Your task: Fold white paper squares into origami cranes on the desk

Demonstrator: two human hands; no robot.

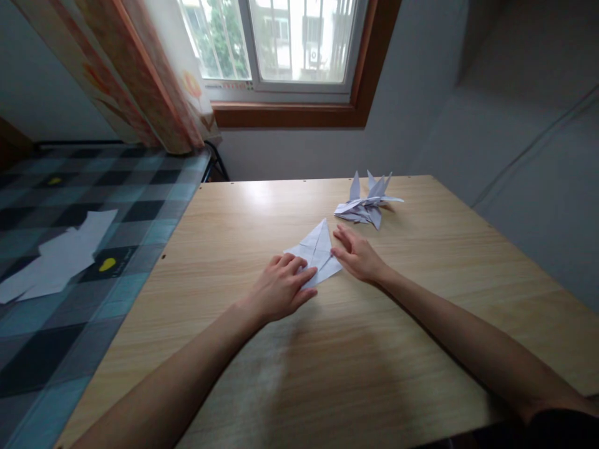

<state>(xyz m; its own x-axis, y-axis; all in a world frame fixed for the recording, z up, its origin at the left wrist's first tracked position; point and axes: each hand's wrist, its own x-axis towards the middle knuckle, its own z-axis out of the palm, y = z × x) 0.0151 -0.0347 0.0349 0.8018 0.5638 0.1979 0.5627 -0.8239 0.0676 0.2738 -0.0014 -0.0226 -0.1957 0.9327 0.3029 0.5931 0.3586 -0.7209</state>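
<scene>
On the wooden table lies a folded sheet of white paper (317, 244), its narrow point aimed away from me and crease lines running across it. My left hand (284, 285) rests over the near left part of the paper, fingers stretched out and pressing it flat. At the paper's right edge is my right hand (358, 252), with its thumb touching or almost touching the edge and its fingers slightly bent and apart. Part of the paper is hidden under my left fingers. Beyond my right hand sits a cluster of folded paper pieces (365, 207) with pointed tips.
The wooden table (449, 280) reaches back toward a wall below a window (299, 43). To the left, a checked cloth surface (51, 349) carries loose white paper sheets (65, 259). A patterned curtain (140, 75) hangs at the back left. A cable (533, 146) runs along the right wall.
</scene>
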